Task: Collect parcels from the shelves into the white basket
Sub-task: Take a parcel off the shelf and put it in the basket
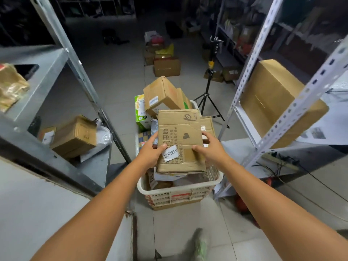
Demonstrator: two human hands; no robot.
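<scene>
A flat brown cardboard parcel [180, 140] with printed characters and a white label hangs over the white basket [180, 191] on the floor in the aisle. My left hand [150, 153] grips its left edge, thumb on top. My right hand [209, 147] grips its right edge, thumb on top too. The basket holds several parcels piled high: a tilted brown box [162, 93], a green-and-white box [139, 110] and grey bags underneath. Much of the basket's inside is hidden by the held parcel.
A grey metal shelf [56, 76] at left carries brown boxes [75, 138] and a plastic bag. A white shelf [282, 102] at right bears a large brown box [276, 102]. A black tripod [207, 95] stands behind the basket. More boxes [166, 66] lie farther down the aisle.
</scene>
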